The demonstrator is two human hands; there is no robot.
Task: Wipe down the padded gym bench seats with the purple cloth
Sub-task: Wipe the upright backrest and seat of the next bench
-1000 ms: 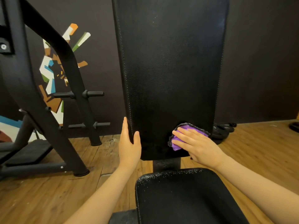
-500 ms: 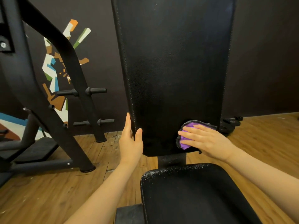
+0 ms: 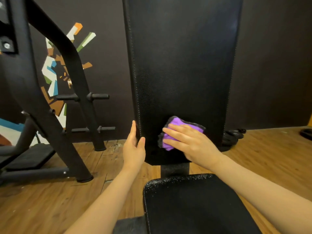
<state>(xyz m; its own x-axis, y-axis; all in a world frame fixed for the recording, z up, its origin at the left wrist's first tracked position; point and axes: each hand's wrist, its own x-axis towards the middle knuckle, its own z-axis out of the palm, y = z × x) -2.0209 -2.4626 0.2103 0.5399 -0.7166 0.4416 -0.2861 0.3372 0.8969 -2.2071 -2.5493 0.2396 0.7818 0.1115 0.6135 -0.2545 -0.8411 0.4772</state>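
A dark wall and wood floor [image 3: 261, 157] framed the upright back pad [image 3: 182, 65]. Low on that pad, the right hand [image 3: 190, 142] pressed the purple cloth [image 3: 175, 125] flat with straight fingers, probably to wipe. The left hand [image 3: 134, 149] lay open against the pad's left edge, seemingly steadying it.

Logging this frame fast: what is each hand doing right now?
Left hand: open, fingers straight, holding the backrest pad edge.
Right hand: open, flat fingers pressing the purple cloth against the pad.
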